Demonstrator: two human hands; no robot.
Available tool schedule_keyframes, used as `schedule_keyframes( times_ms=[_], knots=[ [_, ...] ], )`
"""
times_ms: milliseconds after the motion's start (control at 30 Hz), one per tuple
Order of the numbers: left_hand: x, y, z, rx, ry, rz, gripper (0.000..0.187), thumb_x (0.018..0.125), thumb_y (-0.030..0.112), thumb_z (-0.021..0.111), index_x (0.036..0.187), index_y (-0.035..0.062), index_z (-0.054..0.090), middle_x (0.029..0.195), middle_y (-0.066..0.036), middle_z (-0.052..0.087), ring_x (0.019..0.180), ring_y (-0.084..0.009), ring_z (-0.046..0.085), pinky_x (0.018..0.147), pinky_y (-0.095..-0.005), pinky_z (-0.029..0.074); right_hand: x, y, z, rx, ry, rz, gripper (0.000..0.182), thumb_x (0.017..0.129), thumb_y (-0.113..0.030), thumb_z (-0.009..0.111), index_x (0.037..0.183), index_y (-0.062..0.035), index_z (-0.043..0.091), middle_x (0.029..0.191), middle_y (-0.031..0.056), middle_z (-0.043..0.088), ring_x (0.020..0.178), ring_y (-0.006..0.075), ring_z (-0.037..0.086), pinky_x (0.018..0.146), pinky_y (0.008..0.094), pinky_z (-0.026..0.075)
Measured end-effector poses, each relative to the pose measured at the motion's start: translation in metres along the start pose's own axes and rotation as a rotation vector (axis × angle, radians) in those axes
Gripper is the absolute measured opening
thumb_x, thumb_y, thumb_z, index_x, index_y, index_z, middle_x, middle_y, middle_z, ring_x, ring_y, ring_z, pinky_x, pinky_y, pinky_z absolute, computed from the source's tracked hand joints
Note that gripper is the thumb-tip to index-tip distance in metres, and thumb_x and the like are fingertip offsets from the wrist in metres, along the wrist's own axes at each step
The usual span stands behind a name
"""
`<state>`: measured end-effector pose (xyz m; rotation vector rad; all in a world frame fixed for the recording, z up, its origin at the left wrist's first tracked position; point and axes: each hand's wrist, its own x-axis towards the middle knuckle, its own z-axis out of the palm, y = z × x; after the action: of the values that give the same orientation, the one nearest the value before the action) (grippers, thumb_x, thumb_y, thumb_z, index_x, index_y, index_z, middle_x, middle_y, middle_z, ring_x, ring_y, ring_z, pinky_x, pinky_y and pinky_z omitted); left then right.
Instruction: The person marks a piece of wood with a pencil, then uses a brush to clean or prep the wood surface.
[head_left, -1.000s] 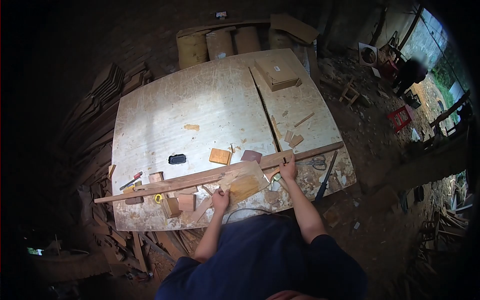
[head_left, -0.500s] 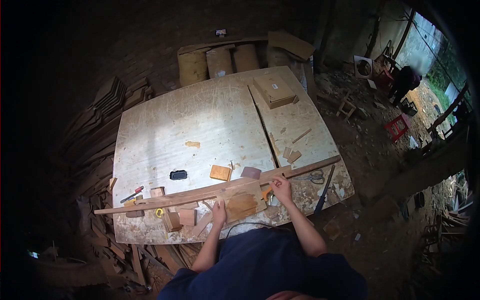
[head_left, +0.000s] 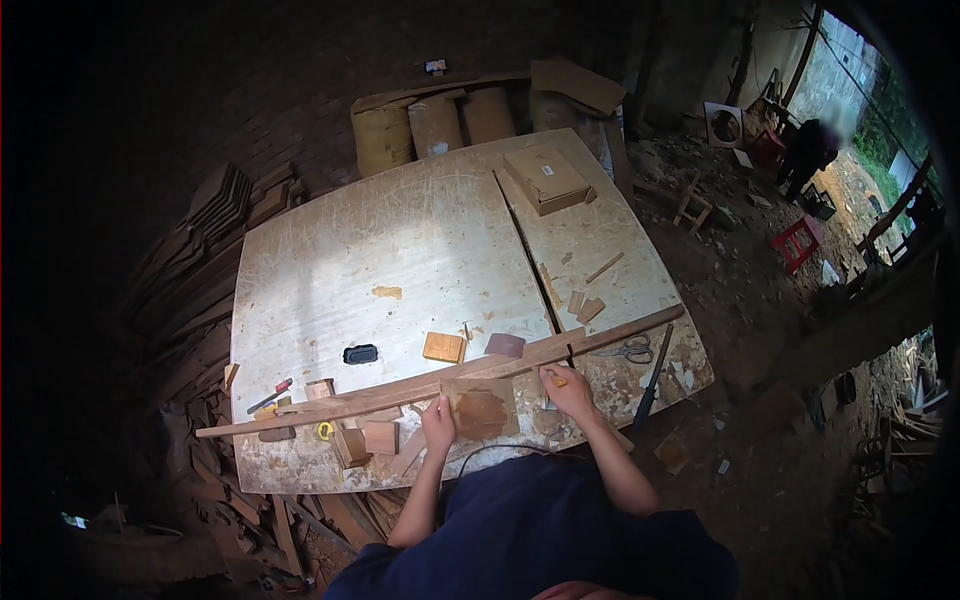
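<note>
My left hand (head_left: 438,424) grips the left edge of a thin, square brown sheet (head_left: 485,412) with a darker stain across its lower part. The sheet is tilted up in front of my body at the near side of the table. To its right, my right hand (head_left: 570,392) is closed around a small orange-yellow object (head_left: 559,381); most of it is hidden by the fingers, and I cannot tell its kind. A long wooden strip (head_left: 400,393) runs across the table just beyond both hands. Past the strip lie an orange block (head_left: 444,347) and a dark reddish-brown piece (head_left: 505,345).
Scissors (head_left: 630,349) and a dark, long tool (head_left: 655,382) lie right of my hands. Wood blocks (head_left: 380,437) and a yellow ring-shaped item (head_left: 325,430) sit at the left. A cardboard box (head_left: 547,180) stands at the back. A person (head_left: 808,155) is far right.
My right hand has drawn slightly down and away from the sheet, with the orange-yellow object now in its fingers. The sheet has tilted more upright in my left hand.
</note>
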<state>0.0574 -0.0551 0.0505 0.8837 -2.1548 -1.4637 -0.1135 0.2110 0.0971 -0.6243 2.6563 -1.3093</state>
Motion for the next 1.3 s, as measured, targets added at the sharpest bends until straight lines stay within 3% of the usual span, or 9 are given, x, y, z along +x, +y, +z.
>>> schedule_keyframes(
  times_ms=[267,367,500,633,800,933,1067,1167,1300],
  knots=[
    [-0.009,0.043,0.049,0.013,0.019,0.205,0.035,0.110,0.021,0.051,0.088,-0.0045,0.060,0.067,-0.014,0.057,0.063,-0.0168,0.050,0.061,-0.0383,0.042,-0.028,-0.117,-0.018,0.162,-0.314,-0.515,0.034,0.103,-0.019,0.063,0.134,-0.0035,0.068,0.134,0.0265,0.066,0.122,0.0427,0.066,0.103,0.0437,0.054],
    [-0.011,0.071,0.043,-0.162,0.018,0.140,0.033,0.110,0.021,0.051,0.095,-0.0041,0.066,0.072,-0.013,0.064,0.065,-0.0155,0.056,0.063,-0.0365,0.046,-0.019,-0.112,-0.019,0.499,-0.429,-0.351,0.034,0.102,-0.016,0.065,0.134,-0.0055,0.068,0.137,0.0261,0.065,0.126,0.0414,0.064,0.104,0.0427,0.053],
    [-0.011,0.094,0.034,-0.091,-0.035,0.090,0.033,0.111,0.021,0.051,0.098,-0.0039,0.069,0.078,-0.010,0.070,0.072,-0.0121,0.062,0.064,-0.0347,0.048,-0.009,-0.088,-0.013,0.081,-0.251,-0.425,0.035,0.102,-0.017,0.065,0.135,-0.0069,0.068,0.146,0.0226,0.060,0.126,0.0383,0.065,0.104,0.0417,0.054],
    [-0.006,0.069,0.046,-0.150,-0.025,0.178,0.033,0.111,0.021,0.052,0.095,-0.0038,0.068,0.077,-0.010,0.069,0.069,-0.0122,0.061,0.062,-0.0341,0.047,-0.025,-0.121,-0.017,0.250,-0.293,-0.709,0.031,0.100,-0.017,0.066,0.129,-0.0052,0.070,0.149,0.0239,0.057,0.127,0.0414,0.063,0.103,0.0422,0.054],
    [-0.016,0.108,0.039,-0.138,-0.021,0.106,0.033,0.110,0.019,0.051,0.093,-0.0036,0.067,0.072,-0.007,0.064,0.066,-0.0108,0.057,0.060,-0.0333,0.045,-0.002,-0.096,-0.034,-0.031,-0.252,-0.273,0.021,0.099,-0.017,0.065,0.115,-0.0048,0.072,0.135,0.0219,0.067,0.112,0.0418,0.069,0.091,0.0466,0.056],
    [-0.016,0.106,0.037,-0.059,-0.008,0.143,0.033,0.111,0.019,0.051,0.092,-0.0034,0.067,0.068,-0.006,0.060,0.065,-0.0097,0.055,0.059,-0.0323,0.045,-0.021,-0.132,-0.044,0.247,-0.382,-0.536,0.019,0.097,-0.015,0.065,0.110,-0.0022,0.072,0.128,0.0195,0.071,0.106,0.0416,0.069,0.090,0.0420,0.056],
    [-0.016,0.108,0.032,-0.173,0.025,0.125,0.033,0.111,0.019,0.051,0.092,-0.0034,0.066,0.066,-0.006,0.058,0.063,-0.0094,0.052,0.058,-0.0319,0.043,-0.001,-0.101,-0.046,0.378,-0.447,-0.187,0.020,0.100,-0.015,0.062,0.113,-0.0018,0.069,0.128,0.0193,0.071,0.104,0.0433,0.068,0.090,0.0409,0.055],
    [-0.016,0.116,0.035,-0.172,0.028,0.118,0.033,0.111,0.019,0.051,0.092,-0.0036,0.065,0.068,-0.006,0.058,0.064,-0.0090,0.051,0.058,-0.0315,0.043,-0.002,-0.104,-0.040,-0.017,-0.284,-0.347,0.020,0.103,-0.017,0.061,0.113,-0.0016,0.068,0.128,0.0199,0.071,0.104,0.0427,0.069,0.089,0.0383,0.055],
    [-0.015,0.114,0.032,-0.157,0.037,0.147,0.034,0.111,0.020,0.050,0.092,-0.0037,0.064,0.071,-0.006,0.059,0.064,-0.0088,0.050,0.058,-0.0313,0.042,-0.012,-0.121,-0.042,0.336,-0.461,-0.499,0.013,0.098,-0.013,0.065,0.104,-0.0021,0.067,0.128,0.0221,0.070,0.106,0.0424,0.070,0.087,0.0422,0.056]
  ],
)
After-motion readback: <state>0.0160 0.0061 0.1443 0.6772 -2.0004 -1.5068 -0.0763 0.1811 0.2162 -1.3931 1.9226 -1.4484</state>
